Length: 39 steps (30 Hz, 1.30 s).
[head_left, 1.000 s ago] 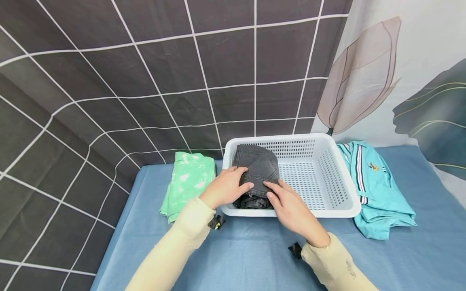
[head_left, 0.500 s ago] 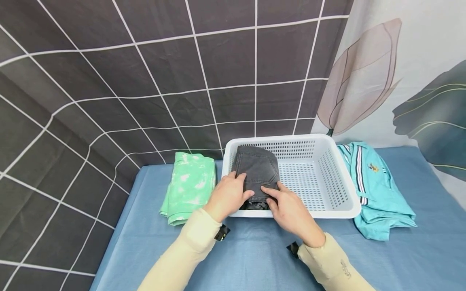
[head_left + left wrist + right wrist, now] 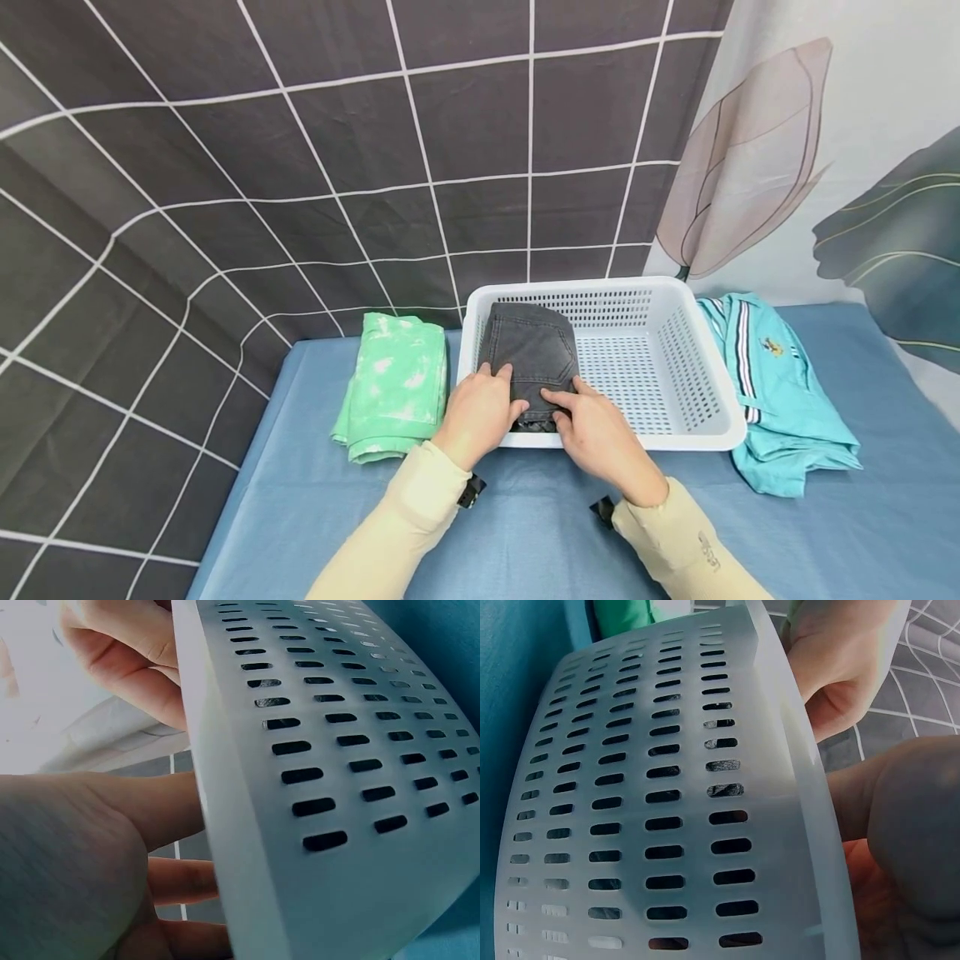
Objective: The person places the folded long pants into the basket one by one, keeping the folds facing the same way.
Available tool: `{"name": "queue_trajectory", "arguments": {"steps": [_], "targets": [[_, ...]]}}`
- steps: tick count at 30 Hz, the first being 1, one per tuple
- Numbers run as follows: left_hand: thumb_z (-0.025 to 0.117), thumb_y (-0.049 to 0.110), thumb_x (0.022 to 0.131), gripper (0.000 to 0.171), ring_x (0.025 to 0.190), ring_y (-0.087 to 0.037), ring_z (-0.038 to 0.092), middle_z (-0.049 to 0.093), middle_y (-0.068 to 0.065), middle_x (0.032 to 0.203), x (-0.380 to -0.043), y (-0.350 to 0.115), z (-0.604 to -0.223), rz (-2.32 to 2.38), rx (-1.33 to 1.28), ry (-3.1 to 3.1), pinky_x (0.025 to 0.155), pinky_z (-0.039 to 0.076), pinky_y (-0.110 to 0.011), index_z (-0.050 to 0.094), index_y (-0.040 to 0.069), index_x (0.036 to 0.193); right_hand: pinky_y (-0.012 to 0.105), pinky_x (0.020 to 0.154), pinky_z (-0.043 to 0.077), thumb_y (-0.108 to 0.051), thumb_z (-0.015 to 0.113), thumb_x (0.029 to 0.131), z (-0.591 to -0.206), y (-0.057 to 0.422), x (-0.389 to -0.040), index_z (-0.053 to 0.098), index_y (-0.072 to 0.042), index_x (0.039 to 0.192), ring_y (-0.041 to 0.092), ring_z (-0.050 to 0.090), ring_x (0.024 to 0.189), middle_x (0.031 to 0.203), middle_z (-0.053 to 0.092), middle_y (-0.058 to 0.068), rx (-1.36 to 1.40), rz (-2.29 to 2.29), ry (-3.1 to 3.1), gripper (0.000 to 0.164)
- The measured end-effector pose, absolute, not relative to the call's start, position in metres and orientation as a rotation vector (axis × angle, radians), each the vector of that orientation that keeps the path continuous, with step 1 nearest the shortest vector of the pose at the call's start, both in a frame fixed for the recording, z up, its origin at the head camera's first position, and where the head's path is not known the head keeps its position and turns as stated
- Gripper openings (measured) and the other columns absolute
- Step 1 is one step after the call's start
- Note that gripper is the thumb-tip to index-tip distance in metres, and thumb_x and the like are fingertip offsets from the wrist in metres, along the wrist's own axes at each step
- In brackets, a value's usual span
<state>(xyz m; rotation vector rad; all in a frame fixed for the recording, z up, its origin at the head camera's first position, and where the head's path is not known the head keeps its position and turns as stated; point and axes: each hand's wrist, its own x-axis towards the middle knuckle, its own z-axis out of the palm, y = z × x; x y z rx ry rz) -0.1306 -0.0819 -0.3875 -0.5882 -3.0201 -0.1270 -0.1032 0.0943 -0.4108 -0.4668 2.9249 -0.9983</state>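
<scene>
Folded dark grey jeans, with a stitched back pocket facing up, lie in the left part of a white perforated plastic basket. A crumpled dark strip shows at their near edge. My left hand rests on the jeans' near left corner, reaching over the basket's front rim. On the near right corner, my right hand touches the cloth with its index finger extended. In both wrist views the basket wall hides the fingertips of the left hand and of the right hand.
A folded green garment with white patches lies left of the basket. To the right is a folded turquoise garment with a striped band. Everything stands on a blue cloth, against a dark gridded curtain behind.
My left hand has slid right and slightly nearer. The jeans' near edge has come toward the front rim, covering more of the crumpled strip. My right hand has shifted a little nearer.
</scene>
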Motion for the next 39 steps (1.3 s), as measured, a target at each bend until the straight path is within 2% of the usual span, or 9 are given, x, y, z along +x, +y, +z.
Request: {"name": "queue_trajectory", "arguments": {"steps": [3,6,9,13,18,21,23,25,39], "targets": [[0.072,0.040,0.093,0.056,0.106,-0.035,0.069,0.068,-0.025,0.120,-0.129,-0.081,-0.389,-0.116,-0.578,-3.019,0.088,0.056,-0.041,0.065,0.000,0.131,0.032,0.052,0.038,-0.002,0.060,0.095,-0.412,0.094,-0.104,0.070,-0.003,0.126,0.052,0.051,0.125,0.110,0.067,0.033,-0.461,-0.992,2.936,0.032],[0.071,0.041,0.094,0.055,0.106,-0.035,0.069,0.066,-0.025,0.123,-0.128,-0.081,-0.390,-0.125,-0.556,-3.028,0.088,0.056,-0.042,0.065,0.002,0.132,0.031,0.049,0.036,-0.002,0.059,0.095,-0.414,0.092,-0.104,0.070,-0.003,0.125,0.040,0.066,0.081,0.122,0.060,0.039,-0.456,-0.970,2.959,0.031],[0.069,0.042,0.095,0.054,0.107,-0.035,0.068,0.065,-0.024,0.126,-0.127,-0.081,-0.392,-0.144,-0.530,-3.028,0.089,0.056,-0.042,0.065,0.005,0.134,0.031,0.048,0.036,-0.003,0.057,0.096,-0.416,0.091,-0.103,0.067,-0.003,0.126,0.020,0.046,0.047,0.134,0.048,0.044,-0.436,-0.956,2.960,0.032],[0.068,0.043,0.095,0.053,0.107,-0.034,0.068,0.065,-0.023,0.127,-0.126,-0.083,-0.396,-0.173,-0.510,-3.003,0.088,0.056,-0.042,0.066,0.007,0.134,0.031,0.046,0.036,-0.004,0.056,0.097,-0.416,0.091,-0.102,0.064,-0.003,0.130,0.014,0.038,0.040,0.138,0.043,0.045,-0.408,-0.965,2.948,0.034],[0.068,0.042,0.095,0.050,0.109,-0.036,0.067,0.064,-0.024,0.129,-0.124,-0.084,-0.398,-0.272,-0.481,-2.984,0.088,0.056,-0.045,0.067,0.007,0.132,0.034,0.049,0.040,-0.002,0.059,0.095,-0.416,0.092,-0.101,0.065,-0.003,0.128,0.021,0.048,0.047,0.135,0.046,0.045,-0.451,-0.955,2.997,0.033],[0.068,0.038,0.096,0.047,0.114,-0.038,0.064,0.061,-0.025,0.132,-0.122,-0.085,-0.399,-0.358,-0.460,-2.971,0.092,0.054,-0.047,0.068,0.006,0.130,0.045,0.063,0.053,-0.002,0.061,0.094,-0.417,0.092,-0.101,0.067,-0.003,0.126,0.039,0.066,0.076,0.132,0.050,0.044,-0.502,-0.943,3.037,0.032],[0.068,0.036,0.096,0.044,0.116,-0.038,0.063,0.060,-0.025,0.134,-0.121,-0.085,-0.399,-0.405,-0.452,-2.960,0.093,0.054,-0.048,0.068,0.006,0.129,0.055,0.077,0.055,-0.001,0.061,0.095,-0.418,0.092,-0.101,0.067,-0.003,0.127,0.049,0.065,0.100,0.132,0.051,0.043,-0.520,-0.953,3.039,0.033],[0.068,0.034,0.097,0.043,0.119,-0.038,0.061,0.058,-0.025,0.136,-0.120,-0.085,-0.400,-0.446,-0.441,-2.954,0.095,0.052,-0.048,0.068,0.006,0.129,0.061,0.092,0.049,-0.002,0.062,0.095,-0.418,0.091,-0.102,0.067,-0.004,0.127,0.053,0.054,0.121,0.132,0.052,0.041,-0.533,-0.957,3.041,0.032],[0.067,0.031,0.098,0.040,0.125,-0.037,0.057,0.056,-0.024,0.139,-0.116,-0.086,-0.404,-0.561,-0.411,-2.906,0.100,0.049,-0.048,0.068,0.005,0.128,0.063,0.101,0.042,-0.004,0.062,0.095,-0.418,0.091,-0.101,0.067,-0.003,0.128,0.052,0.048,0.129,0.137,0.050,0.038,-0.539,-0.991,3.029,0.033]]}}
